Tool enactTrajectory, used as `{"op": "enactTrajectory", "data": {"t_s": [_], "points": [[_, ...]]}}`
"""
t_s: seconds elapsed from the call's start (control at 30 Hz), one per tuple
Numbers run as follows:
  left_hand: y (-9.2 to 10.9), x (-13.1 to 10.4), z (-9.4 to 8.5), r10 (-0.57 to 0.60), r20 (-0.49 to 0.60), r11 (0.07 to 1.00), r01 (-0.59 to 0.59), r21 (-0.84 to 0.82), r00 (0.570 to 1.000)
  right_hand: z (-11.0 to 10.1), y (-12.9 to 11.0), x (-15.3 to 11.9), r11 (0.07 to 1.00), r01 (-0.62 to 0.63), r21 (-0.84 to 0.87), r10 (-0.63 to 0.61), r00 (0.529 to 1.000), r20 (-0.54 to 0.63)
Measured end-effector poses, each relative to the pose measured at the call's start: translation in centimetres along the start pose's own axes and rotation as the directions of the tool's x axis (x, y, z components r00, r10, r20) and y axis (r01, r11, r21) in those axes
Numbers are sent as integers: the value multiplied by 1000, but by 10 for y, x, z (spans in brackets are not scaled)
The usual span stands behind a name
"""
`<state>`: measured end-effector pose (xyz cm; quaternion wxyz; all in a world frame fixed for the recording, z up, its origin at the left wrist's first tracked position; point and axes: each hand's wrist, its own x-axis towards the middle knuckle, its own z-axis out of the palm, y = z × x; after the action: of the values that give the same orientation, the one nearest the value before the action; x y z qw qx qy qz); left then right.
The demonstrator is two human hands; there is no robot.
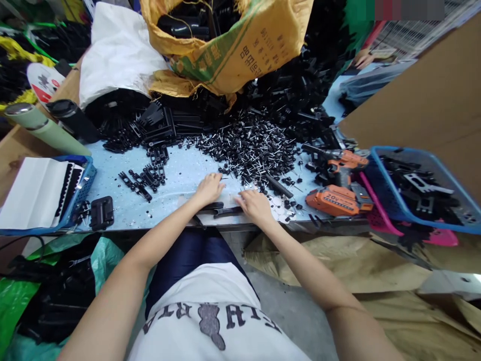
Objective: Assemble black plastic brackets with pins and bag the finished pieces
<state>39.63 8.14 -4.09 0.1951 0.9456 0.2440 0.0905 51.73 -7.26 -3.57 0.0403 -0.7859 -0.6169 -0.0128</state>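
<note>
My left hand (210, 188) is over the blue table at the near side of a heap of small black-headed screws (255, 145). Its fingers are pressed together near a thin screw; what they grip is too small to make out. My right hand (254, 204) is just right of it, fingers curled, beside the right end of a long black part (228, 211) near the table's front edge. Whether it holds anything is hidden. Another black bar (278, 186) lies just beyond my right hand.
An orange cordless drill (338, 188) and a blue basket of black parts (424, 190) are at the right. A yellow sack (240, 50) stands behind the heap. A green bottle (47, 130) and a blue tray (88, 175) are at the left. Another person's hand (364, 59) shows far back right.
</note>
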Motion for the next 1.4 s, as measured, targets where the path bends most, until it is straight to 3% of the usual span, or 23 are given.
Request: {"op": "enactTrajectory", "data": {"t_s": [0.07, 0.17, 0.23, 0.33, 0.43, 0.53, 0.6, 0.7, 0.87, 0.93, 1.0, 1.1, 1.17, 1.23, 1.3, 1.4], "points": [[1, 28, 0, -84, -7, 996, 85, 33, 996, 0, 3, 11, 984, -173, -41, 174, 984, 23], [-5, 37, -5, -96, 16, 995, 95, 37, 995, 1, 3, 23, 977, -214, -13, 214, 971, 106], [-15, 18, -12, -94, -19, 995, 95, 39, 995, 4, 5, 23, 982, -172, 80, 164, 982, 90], [-36, -29, -24, -124, -114, 990, 131, 54, 986, 10, 9, 15, 978, -85, 190, 79, 996, 35], [-61, -71, -31, -231, -129, 966, 243, 92, 964, 17, 9, 14, 979, -53, 195, 50, 998, 23], [-80, -86, -29, -345, -145, 921, 364, 137, 927, 22, 6, 29, 989, 4, 146, -1, 1000, -24], [-86, -82, -27, -399, -195, 888, 431, 159, 896, 24, 2, 46, 993, 70, 96, -70, 997, -13], [-91, -58, -28, -460, -249, 847, 505, 164, 852, 23, -4, 68, 992, 116, 48, -120, 988, 95], [-97, -3, -41, -520, -214, 830, 548, 100, 827, 19, -13, 82, 996, -77, -52, 79, 996, 39], [-98, 6, -45, -524, -207, 834, 547, 73, 826, 18, -11, 82, 991, -115, -68, 119, 991, 63], [-95, -1, -45, -508, -208, 848, 528, 52, 836, 17, -7, 80, 993, -100, -62, 107, 988, 110], [-85, -42, -35, -414, -324, 910, 381, -162, 851, 18, 2, 78, 996, -84, -43, 89, 988, 129], [-74, -78, -24, -395, -429, 885, 211, -415, 812, 20, 7, 79, 997, -73, -30, 76, 987, 139], [-62, -110, -12, -414, -491, 833, 102, -544, 767, 22, 9, 80, 998, -64, -2, 64, 989, 133], [-52, -131, -4, -398, -555, 846, 59, -530, 730, 23, 8, 78, 993, -69, 100, 62, 995, 79], [-44, -139, -2, -300, -642, 922, 42, -385, 706, 24, 2, 68, 908, -61, 415, 81, 996, -30]]}}
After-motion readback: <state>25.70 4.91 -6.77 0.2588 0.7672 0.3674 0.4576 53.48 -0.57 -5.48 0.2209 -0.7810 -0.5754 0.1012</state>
